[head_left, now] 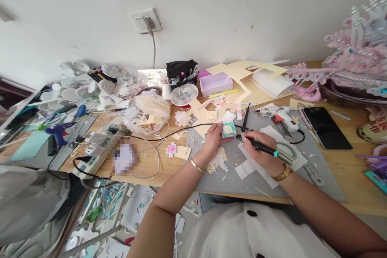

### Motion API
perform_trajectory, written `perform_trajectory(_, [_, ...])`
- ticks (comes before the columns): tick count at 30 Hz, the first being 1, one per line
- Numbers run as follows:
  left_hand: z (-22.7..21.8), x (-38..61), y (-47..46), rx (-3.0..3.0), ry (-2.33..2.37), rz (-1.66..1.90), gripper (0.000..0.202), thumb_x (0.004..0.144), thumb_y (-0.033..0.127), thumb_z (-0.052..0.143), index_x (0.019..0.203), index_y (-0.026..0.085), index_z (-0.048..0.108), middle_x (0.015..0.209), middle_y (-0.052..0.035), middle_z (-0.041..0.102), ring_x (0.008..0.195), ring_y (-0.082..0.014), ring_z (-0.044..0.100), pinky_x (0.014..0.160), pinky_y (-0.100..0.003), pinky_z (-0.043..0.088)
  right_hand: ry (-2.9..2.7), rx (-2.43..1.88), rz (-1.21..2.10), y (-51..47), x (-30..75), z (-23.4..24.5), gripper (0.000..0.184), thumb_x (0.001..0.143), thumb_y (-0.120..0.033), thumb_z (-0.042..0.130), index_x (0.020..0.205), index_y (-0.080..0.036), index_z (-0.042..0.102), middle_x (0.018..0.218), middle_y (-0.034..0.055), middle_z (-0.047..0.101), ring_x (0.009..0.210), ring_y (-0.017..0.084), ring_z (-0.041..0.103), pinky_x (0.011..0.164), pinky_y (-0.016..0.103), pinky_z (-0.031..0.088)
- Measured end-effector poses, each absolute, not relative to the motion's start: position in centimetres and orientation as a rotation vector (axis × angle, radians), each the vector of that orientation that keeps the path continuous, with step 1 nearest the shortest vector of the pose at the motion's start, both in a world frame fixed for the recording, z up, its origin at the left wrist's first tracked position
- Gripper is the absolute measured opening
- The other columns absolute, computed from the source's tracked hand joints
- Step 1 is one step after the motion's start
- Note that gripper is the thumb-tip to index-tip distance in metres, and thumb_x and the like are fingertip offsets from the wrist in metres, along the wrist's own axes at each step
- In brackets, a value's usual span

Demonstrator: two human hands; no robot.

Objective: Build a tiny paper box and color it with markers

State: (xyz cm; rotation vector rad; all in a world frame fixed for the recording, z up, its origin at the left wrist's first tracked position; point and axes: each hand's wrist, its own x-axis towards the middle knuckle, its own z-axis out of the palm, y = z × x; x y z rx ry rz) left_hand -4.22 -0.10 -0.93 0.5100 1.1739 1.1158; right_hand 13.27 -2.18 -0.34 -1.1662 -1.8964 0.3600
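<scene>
Between the thumb and fingers of my left hand is a small card piece, coloured teal around a pale middle with tiny marks. My right hand grips a black marker with a teal band at its rear end. Its front end points at the card piece from the right; I cannot tell whether it touches. Both hands are above a grey cutting mat. Under and around them lie white paper scraps. A slim black pen rests just beyond the right hand.
At right are a white glue gun, a metal ruler and a dark phone. Behind stand a lilac box and cut cream card. A power strip with cables and a plastic bag are left.
</scene>
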Motion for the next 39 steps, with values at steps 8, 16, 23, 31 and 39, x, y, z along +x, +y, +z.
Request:
perform_trajectory(8, [-0.83, -4.21, -0.1, 0.511, 1.174, 1.131, 0.018, 0.089, 0.036, 0.062, 0.083, 0.021, 0.056, 0.068, 0.003, 0.057, 0.06, -0.0139, 0.059, 0.076, -0.039, 0.06, -1.913, -1.15, 0.386, -2.18, 13.12, -0.2, 0.013, 0.088, -0.027, 0.056, 0.08, -0.026, 0.066, 0.076, 0.003, 0.076, 0.068, 0.021, 0.071, 0.066, 0.034, 0.056])
perform_trajectory(16, [-0.85, -4.2, -0.17, 0.517, 1.168, 1.133, 0.017, 0.088, 0.036, 0.063, 0.087, 0.02, 0.058, 0.077, 0.0, 0.065, 0.071, -0.017, 0.066, 0.079, -0.039, 0.061, -1.892, -1.169, 0.343, -2.14, 13.25, -0.26, 0.014, 0.087, -0.028, 0.055, 0.077, -0.026, 0.064, 0.073, 0.0029, 0.075, 0.066, 0.021, 0.07, 0.064, 0.032, 0.054])
perform_trajectory(23, [-0.77, -4.22, -0.12, 0.511, 1.184, 1.127, 0.016, 0.088, 0.035, 0.063, 0.087, 0.02, 0.059, 0.074, 0.0006, 0.064, 0.073, -0.0184, 0.067, 0.08, -0.041, 0.061, -1.903, -1.179, 0.331, -2.04, 13.56, -0.09, 0.016, 0.087, -0.028, 0.054, 0.074, -0.026, 0.063, 0.07, 0.0025, 0.073, 0.064, 0.019, 0.068, 0.063, 0.032, 0.053])
perform_trajectory(31, [-0.81, -4.11, -0.09, 0.52, 1.192, 1.139, 0.012, 0.091, 0.03, 0.058, 0.087, 0.019, 0.059, 0.071, 0.0017, 0.06, 0.065, -0.0145, 0.061, 0.078, -0.039, 0.061, -1.915, -1.118, 0.354, -2.02, 13.34, -0.12, 0.015, 0.087, -0.028, 0.056, 0.077, -0.025, 0.065, 0.071, 0.0027, 0.074, 0.064, 0.019, 0.067, 0.063, 0.031, 0.053])
perform_trajectory(39, [-0.94, -4.19, -0.22, 0.537, 1.182, 1.147, 0.015, 0.089, 0.034, 0.061, 0.088, 0.019, 0.059, 0.074, 0.0003, 0.061, 0.071, -0.0162, 0.063, 0.079, -0.038, 0.06, -1.909, -1.132, 0.332, -2.11, 13.52, -0.07, 0.014, 0.087, -0.026, 0.056, 0.073, -0.025, 0.061, 0.067, 0.0013, 0.071, 0.061, 0.018, 0.066, 0.061, 0.031, 0.051])
